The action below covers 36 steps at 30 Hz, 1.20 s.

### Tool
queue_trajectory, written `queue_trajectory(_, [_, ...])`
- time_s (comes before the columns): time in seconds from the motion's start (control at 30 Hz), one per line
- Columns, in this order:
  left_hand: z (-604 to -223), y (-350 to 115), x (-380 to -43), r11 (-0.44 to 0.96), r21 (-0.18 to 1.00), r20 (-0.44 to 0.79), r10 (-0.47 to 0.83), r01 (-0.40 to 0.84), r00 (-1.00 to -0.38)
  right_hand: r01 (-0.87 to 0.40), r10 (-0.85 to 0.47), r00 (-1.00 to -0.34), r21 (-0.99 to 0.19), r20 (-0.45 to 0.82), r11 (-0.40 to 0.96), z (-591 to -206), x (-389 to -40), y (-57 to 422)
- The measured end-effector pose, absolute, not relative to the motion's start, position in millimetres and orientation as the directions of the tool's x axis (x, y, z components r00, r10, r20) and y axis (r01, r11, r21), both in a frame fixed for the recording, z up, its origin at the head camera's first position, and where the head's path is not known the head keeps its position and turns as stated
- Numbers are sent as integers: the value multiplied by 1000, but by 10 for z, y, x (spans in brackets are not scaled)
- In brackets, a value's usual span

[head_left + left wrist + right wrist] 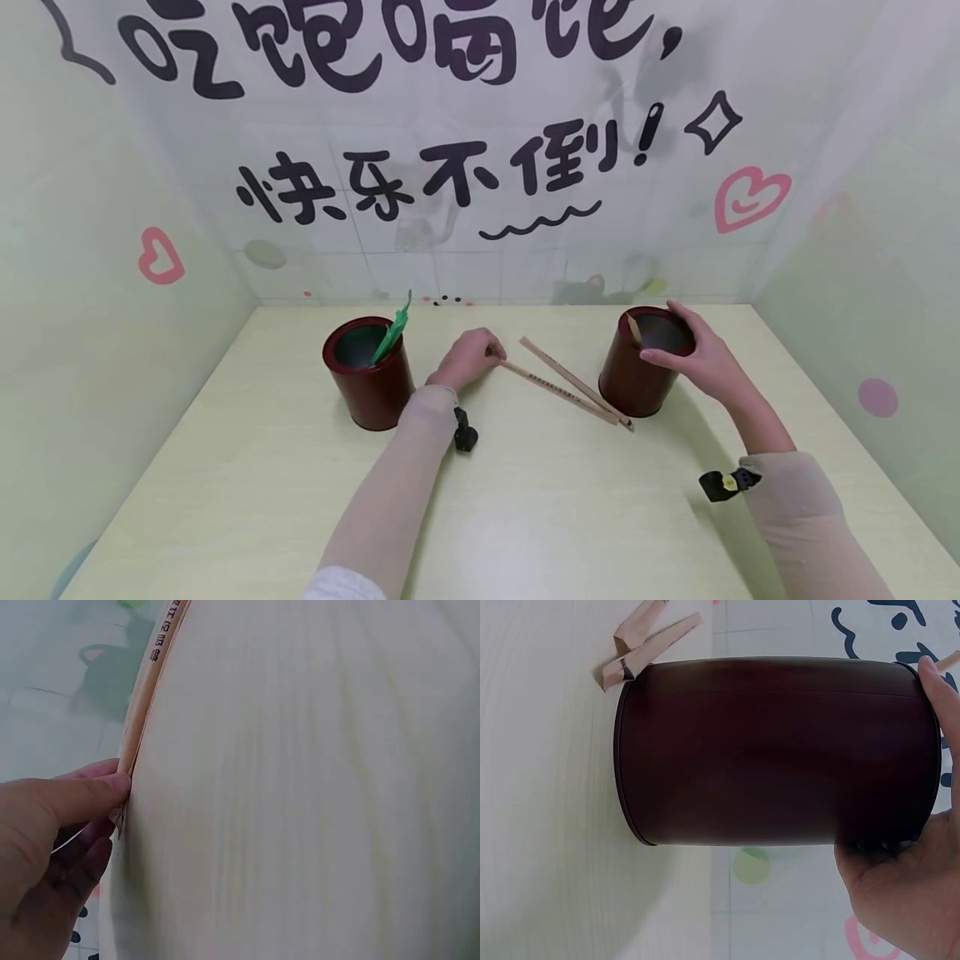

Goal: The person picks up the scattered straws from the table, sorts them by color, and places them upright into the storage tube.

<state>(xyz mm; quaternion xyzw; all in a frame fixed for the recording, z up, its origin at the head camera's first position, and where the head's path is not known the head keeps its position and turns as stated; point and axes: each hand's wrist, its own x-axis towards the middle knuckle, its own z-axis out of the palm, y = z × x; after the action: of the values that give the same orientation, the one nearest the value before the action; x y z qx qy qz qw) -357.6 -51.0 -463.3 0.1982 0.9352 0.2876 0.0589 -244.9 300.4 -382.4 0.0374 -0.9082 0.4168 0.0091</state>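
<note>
Near the middle of the table, my left hand (467,362) pinches the sharpened end of a plain wooden pencil (551,388) between thumb and fingers. Dark lettering runs along that pencil (146,697) in the left wrist view. A second wooden pencil (555,367) lies beside it, and their far ends come together near the right dark red pen holder (633,383). My right hand (705,354) grips this holder by its rim, thumb at the front and fingers on the far side. Inside the holder leans another pencil (634,328), with its point showing.
To the left of my left hand stands a matching dark red pen holder (375,392) with a slim green object (393,335) leaning in it. Behind the pale table (517,508) rises a wall (465,275) with black lettering, and side walls flank it.
</note>
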Motion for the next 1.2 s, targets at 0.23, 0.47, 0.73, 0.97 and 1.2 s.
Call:
queue_trajectory(0.23, [-4585, -592, -3532, 715, 595, -18, 467, 366, -884, -73, -60, -997, -752, 45, 655, -3828, -2458, 3006])
queue_trajectory(0.47, [-4400, -583, -3474, 534, 769, 45, 503, 352, -863, -72, -58, -997, -753, 45, 654, -3812, -2456, 3001])
queue_trajectory(0.73, [-4238, -530, -3419, 131, 979, 91, 408, 157, -909, -79, -60, -997, -754, 53, 653, -3822, -2459, 3003])
queue_trajectory(0.97, [-4020, -432, -3346, -165, 980, 158, 281, 114, -947, -82, -63, -997, -757, 54, 648, -3830, -2461, 3012])
queue_trajectory(1.2, [-3801, -329, -3268, -283, 932, 286, 186, 228, -940, -88, -62, -996, -764, 63, 640, -3844, -2456, 3018])
